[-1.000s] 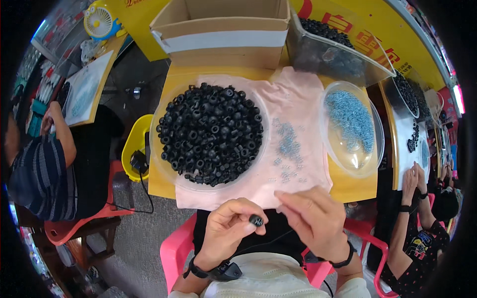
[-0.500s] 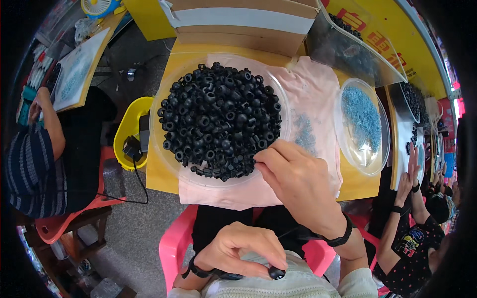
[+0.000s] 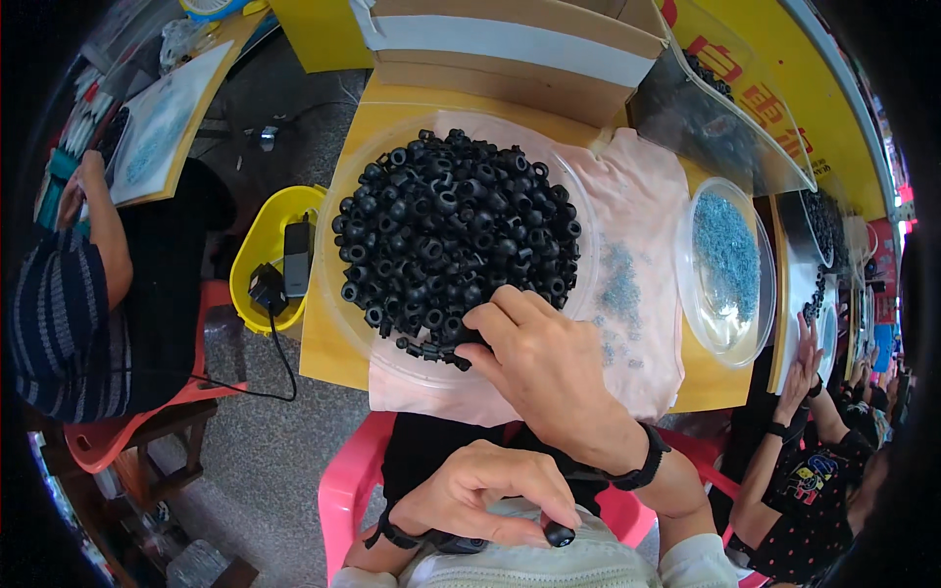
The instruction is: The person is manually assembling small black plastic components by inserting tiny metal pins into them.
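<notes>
Apparently we're picking: our left hand (image 3: 478,493) pinches a piece (image 3: 559,534); our right hand (image 3: 551,361), hold unclear, meets the pile (image 3: 456,230) at its fingertips; lifting calls for precision.

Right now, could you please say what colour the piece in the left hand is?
The piece is mostly black, best seen in the head view.

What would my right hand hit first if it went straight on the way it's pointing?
Your right hand would likely meet the heaped black pieces first; its fingertips appear at the pile's near edge, though depth is unclear.
</notes>
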A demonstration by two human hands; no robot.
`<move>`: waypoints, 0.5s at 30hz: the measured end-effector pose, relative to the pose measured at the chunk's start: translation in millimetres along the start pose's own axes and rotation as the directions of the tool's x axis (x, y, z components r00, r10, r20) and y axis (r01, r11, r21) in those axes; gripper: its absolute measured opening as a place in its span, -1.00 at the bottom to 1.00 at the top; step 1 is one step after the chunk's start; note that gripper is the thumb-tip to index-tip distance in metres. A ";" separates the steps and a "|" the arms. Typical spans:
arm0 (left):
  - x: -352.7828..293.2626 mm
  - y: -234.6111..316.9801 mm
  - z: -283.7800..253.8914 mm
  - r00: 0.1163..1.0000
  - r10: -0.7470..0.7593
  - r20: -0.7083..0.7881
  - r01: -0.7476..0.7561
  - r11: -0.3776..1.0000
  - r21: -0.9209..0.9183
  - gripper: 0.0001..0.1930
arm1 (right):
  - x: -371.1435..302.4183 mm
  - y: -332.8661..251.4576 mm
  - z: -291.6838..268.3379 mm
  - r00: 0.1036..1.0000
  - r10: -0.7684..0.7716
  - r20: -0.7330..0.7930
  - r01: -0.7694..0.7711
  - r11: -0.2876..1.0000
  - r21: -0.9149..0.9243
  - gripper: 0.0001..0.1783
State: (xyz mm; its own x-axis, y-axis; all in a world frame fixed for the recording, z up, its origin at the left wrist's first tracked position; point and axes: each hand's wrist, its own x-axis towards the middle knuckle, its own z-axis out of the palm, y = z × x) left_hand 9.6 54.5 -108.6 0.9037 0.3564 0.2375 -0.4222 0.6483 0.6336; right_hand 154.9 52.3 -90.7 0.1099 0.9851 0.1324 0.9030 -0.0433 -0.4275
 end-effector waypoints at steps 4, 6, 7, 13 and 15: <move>2.0 -0.5 2.8 0.999 -0.012 -0.037 0.011 0.999 -0.031 -0.74 | 3.4 -1.3 0.4 1.000 0.013 0.023 -0.014 0.999 0.046 -0.80; 1.5 1.5 6.8 0.996 -0.066 -0.053 0.061 0.994 -0.088 -0.74 | 2.3 5.0 -2.5 1.000 0.009 0.023 -0.011 0.996 0.090 -0.81; 0.2 1.8 7.5 0.995 -0.086 -0.059 0.080 0.992 -0.097 -0.73 | 2.0 6.6 -4.2 1.000 0.015 0.012 -0.016 0.989 0.144 -0.84; -1.3 -5.9 12.0 0.992 -0.039 -0.119 0.021 0.989 -0.145 -0.77 | -0.5 16.6 -14.6 1.000 0.000 -0.027 0.005 0.981 0.191 -0.90; 0.4 -5.8 17.2 0.986 -0.032 -0.162 0.006 0.987 -0.159 -0.78 | -4.9 19.6 -23.1 0.997 0.060 -0.037 -0.046 0.951 0.304 -0.94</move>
State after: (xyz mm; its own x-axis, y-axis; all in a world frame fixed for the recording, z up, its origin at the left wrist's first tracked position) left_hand 13.6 39.3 -99.5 0.8930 0.4400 0.0943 -0.4230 0.7493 0.5096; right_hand 181.6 42.8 -79.1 0.1795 0.9738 0.1396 0.7277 -0.0359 -0.6850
